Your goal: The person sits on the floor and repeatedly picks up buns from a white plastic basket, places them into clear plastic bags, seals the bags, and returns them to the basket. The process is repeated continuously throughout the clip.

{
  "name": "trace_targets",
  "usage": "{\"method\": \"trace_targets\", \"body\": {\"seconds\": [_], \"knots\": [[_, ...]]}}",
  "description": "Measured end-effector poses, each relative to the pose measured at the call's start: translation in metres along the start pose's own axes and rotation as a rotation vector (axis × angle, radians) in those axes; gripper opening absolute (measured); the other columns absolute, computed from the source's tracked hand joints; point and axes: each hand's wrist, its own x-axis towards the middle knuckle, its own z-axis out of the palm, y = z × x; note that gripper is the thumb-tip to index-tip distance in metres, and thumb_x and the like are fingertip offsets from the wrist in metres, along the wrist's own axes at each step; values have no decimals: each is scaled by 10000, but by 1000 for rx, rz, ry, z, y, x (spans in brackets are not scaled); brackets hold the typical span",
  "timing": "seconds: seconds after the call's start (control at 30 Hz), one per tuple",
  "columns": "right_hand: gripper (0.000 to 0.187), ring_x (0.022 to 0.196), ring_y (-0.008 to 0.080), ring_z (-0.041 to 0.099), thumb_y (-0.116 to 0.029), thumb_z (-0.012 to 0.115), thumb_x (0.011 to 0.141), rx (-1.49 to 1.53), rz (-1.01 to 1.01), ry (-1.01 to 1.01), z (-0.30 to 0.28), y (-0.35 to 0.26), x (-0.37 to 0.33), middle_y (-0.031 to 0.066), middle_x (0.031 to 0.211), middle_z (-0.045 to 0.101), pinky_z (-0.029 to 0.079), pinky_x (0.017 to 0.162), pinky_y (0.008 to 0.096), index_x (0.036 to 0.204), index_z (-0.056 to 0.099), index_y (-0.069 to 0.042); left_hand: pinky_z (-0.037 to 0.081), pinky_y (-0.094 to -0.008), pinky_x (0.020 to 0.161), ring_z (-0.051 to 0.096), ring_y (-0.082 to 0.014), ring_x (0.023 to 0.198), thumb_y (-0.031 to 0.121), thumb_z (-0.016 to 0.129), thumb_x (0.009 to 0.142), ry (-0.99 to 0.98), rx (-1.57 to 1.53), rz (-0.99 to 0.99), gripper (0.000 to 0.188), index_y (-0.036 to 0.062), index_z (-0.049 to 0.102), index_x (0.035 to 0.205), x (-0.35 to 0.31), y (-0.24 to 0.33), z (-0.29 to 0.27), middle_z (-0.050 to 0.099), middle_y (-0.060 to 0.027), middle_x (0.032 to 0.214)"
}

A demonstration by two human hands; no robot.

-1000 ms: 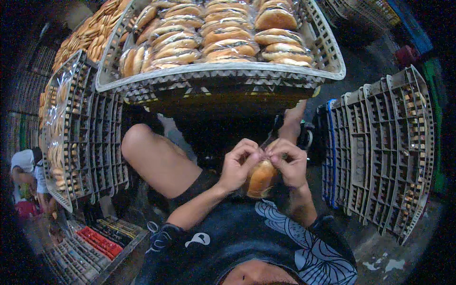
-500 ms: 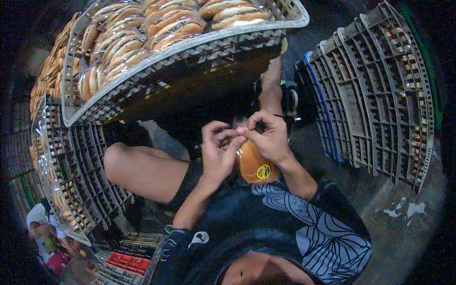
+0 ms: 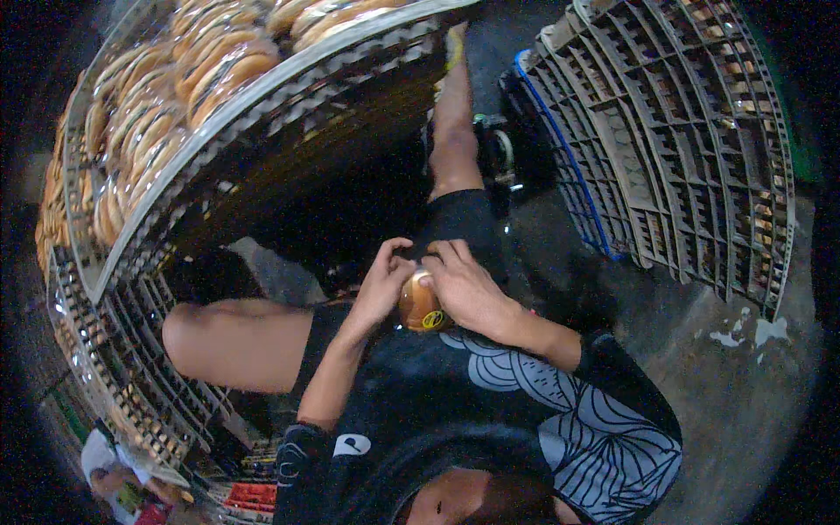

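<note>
A brown bread bun [image 3: 418, 306] in clear plastic, with a round yellow-and-black sticker, sits in front of my torso above my lap. My left hand [image 3: 382, 284] curls round its left side, fingers bent toward the top. From the other side my right hand [image 3: 459, 289] grips it, thumb on the upper end and fingers folded over. The bag's gathered end is mostly hidden between my hands. Up and to the left, several filled buns [image 3: 223, 70] in clear bags lie in rows inside a grey plastic crate [image 3: 289, 66].
Stacked grey crates [image 3: 665, 166] stand on the right, one blue-edged. Another crate stack [image 3: 114, 376] is at the left beside my bare knee [image 3: 197, 341]. Lower left are another person [image 3: 122, 481] and a red crate [image 3: 251, 497]. The concrete floor [image 3: 700, 394] has white patches.
Both hands have come down with the bun, closer to my torso. My right hand has gone from pinching the bag's top to wrapping over the bun. The view has shifted.
</note>
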Motion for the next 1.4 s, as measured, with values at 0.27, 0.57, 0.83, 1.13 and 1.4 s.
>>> {"method": "trace_targets", "body": {"seconds": [0.27, 0.57, 0.83, 1.13, 1.4], "knots": [[608, 970, 358, 516, -494, 449, 808, -59, 1074, 89, 38, 276, 55, 241, 1004, 548, 400, 815, 412, 1092, 468, 44, 426, -299, 729, 559, -237, 797, 126, 486, 819, 380, 148, 338, 181, -24, 567, 880, -3, -6, 47, 578, -128, 837], [267, 748, 365, 567, -231, 578, 742, -102, 1118, 214, 104, 293, -42, 207, 765, 588, 429, 643, 437, 768, 539, 32, 420, -262, 686, 529, -141, 759, 173, 425, 875, 684, -55, 233, 248, -28, 569, 851, 20, 17, 26, 583, -84, 814], [233, 1112, 243, 413, -228, 498, 844, 944, 1, -40, -34, 125, 40, 136, 1187, 457, 309, 934, 344, 896, 572, -13, 420, -307, 668, 517, -225, 740, 168, 485, 830, 882, 174, 596, 205, -17, 571, 804, 39, 30, 19, 532, -116, 787], [325, 859, 181, 551, -198, 545, 743, 571, 52, -575, -56, 47, 130, 139, 922, 599, 426, 755, 280, 955, 573, 46, 449, -334, 629, 542, -254, 710, 232, 492, 830, 808, 293, 1259, 239, 3, 551, 792, 18, 67, 6, 549, -129, 802], [584, 884, 224, 586, -467, 647, 691, 596, 8, 34, -98, -29, 122, 141, 912, 617, 433, 810, 316, 1040, 545, -10, 388, -297, 811, 489, -173, 922, 394, 410, 873, 1050, 25, 915, 445, -25, 447, 1020, 17, 140, -30, 511, -134, 1022]]}}
